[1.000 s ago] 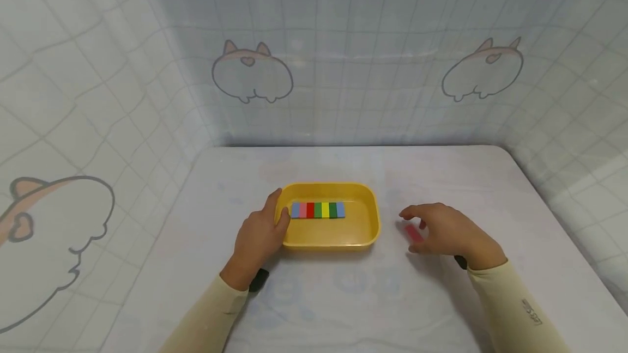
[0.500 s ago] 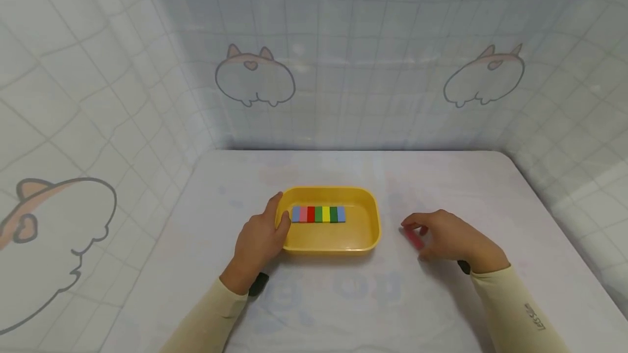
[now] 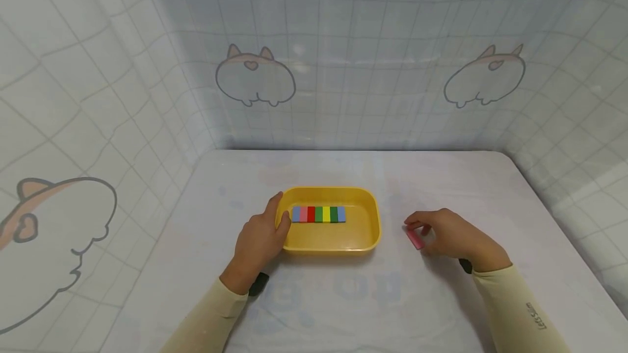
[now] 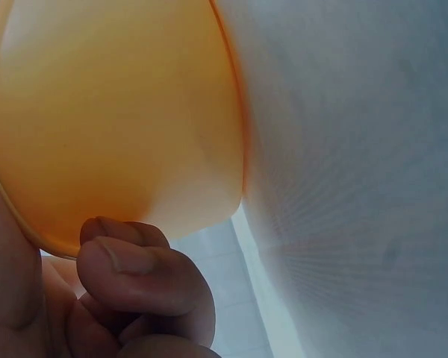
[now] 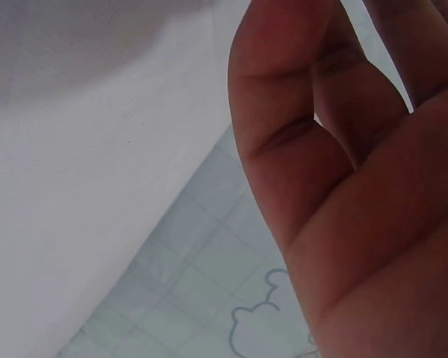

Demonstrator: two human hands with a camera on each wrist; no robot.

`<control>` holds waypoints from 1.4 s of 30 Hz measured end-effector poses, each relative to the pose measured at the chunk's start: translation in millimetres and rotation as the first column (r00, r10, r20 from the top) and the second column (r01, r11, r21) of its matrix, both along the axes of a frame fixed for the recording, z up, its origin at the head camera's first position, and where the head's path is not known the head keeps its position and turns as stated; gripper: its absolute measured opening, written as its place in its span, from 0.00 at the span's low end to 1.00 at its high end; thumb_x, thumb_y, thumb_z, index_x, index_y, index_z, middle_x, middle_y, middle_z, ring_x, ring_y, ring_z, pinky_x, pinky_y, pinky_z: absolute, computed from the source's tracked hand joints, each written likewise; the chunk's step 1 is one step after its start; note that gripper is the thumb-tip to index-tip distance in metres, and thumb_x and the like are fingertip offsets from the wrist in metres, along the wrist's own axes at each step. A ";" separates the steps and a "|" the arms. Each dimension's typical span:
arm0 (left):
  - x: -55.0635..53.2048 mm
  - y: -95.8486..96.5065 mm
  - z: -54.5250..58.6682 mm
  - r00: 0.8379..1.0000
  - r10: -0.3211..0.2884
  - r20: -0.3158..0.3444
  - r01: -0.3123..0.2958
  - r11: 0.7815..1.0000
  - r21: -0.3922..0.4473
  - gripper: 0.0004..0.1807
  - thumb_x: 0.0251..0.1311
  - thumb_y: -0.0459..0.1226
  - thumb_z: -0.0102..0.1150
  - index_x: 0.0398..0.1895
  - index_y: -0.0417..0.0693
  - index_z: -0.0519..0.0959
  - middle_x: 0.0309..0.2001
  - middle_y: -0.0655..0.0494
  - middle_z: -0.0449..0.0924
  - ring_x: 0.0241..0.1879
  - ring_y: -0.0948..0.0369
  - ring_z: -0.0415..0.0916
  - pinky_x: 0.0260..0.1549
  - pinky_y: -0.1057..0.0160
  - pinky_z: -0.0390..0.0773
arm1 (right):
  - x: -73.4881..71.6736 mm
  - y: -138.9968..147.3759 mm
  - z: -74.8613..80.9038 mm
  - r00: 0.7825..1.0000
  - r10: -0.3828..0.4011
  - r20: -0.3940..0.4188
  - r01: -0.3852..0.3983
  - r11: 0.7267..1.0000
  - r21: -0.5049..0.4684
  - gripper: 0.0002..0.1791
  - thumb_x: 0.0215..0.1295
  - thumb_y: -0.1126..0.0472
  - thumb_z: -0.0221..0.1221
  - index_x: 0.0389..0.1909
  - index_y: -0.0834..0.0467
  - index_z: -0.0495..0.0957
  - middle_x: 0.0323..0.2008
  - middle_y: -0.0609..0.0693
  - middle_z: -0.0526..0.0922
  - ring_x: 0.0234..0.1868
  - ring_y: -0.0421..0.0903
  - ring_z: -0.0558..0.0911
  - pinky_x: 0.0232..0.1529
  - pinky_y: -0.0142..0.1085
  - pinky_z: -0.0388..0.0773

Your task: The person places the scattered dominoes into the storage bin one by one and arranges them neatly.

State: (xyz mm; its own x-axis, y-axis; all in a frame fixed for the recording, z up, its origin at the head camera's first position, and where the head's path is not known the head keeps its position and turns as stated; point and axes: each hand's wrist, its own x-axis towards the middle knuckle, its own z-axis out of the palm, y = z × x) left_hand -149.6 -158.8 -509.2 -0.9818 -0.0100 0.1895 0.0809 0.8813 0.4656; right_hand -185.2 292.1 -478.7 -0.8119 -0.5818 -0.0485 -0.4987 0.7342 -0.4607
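A yellow tray (image 3: 328, 243) sits on the table, and inside it several coloured strips (image 3: 319, 214) lie side by side in one row. My left hand (image 3: 260, 238) grips the tray's left end, thumb over the rim; the left wrist view shows curled fingers (image 4: 142, 276) against the tray's outer wall (image 4: 119, 112). To the right of the tray, my right hand (image 3: 453, 238) pinches a small pinkish-red strip (image 3: 415, 238) end to end, fingertips at its far end and thumb at its near end. In the right wrist view the palm (image 5: 388, 246) hides the strip.
A white cloth covers the table (image 3: 333, 309). Behind it and at both sides hang grid-patterned curtains (image 3: 368, 97) with cartoon animal drawings. The table's far edge (image 3: 363, 150) runs along the foot of the back curtain.
The right hand's fingertips and thumb have closed in on the strip's two ends, and hand and strip have shifted slightly right. The left hand has kept its hold on the tray.
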 end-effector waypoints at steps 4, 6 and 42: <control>0.1 0.1 -0.1 1.000 -0.003 -0.007 0.003 1.000 0.001 0.33 0.79 0.53 0.44 0.82 0.56 0.61 0.16 0.54 0.69 0.16 0.54 0.68 0.16 0.56 0.69 | -0.6 -0.5 -2.0 1.000 -0.010 -0.020 0.010 1.000 0.003 0.29 0.54 0.66 0.77 0.58 0.49 0.85 0.48 0.39 0.87 0.44 0.43 0.84 0.44 0.40 0.82; 0.5 0.2 -0.2 1.000 -0.003 -0.007 0.003 1.000 0.001 0.33 0.79 0.53 0.44 0.82 0.56 0.61 0.16 0.54 0.69 0.16 0.54 0.69 0.17 0.56 0.70 | -1.1 -0.1 -3.4 0.999 -0.011 -0.030 0.011 1.000 0.000 0.28 0.54 0.65 0.77 0.57 0.48 0.85 0.47 0.38 0.87 0.43 0.42 0.83 0.45 0.41 0.82; 2.3 0.3 3.2 1.000 -0.002 0.014 0.002 1.000 0.023 0.33 0.79 0.53 0.44 0.82 0.56 0.60 0.15 0.54 0.69 0.15 0.55 0.68 0.15 0.57 0.68 | -12.9 -13.2 4.7 0.991 -0.086 0.105 0.084 0.996 0.026 0.26 0.56 0.57 0.78 0.56 0.54 0.84 0.44 0.41 0.88 0.41 0.43 0.82 0.43 0.40 0.81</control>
State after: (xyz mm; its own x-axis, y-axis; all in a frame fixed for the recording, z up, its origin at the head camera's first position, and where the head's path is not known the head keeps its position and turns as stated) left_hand -147.3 -158.5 -506.0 -0.9845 -0.0125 0.1750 0.0755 0.8704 0.4866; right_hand -198.1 278.9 -474.1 -0.8480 -0.5087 -0.1487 -0.3831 0.7821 -0.4914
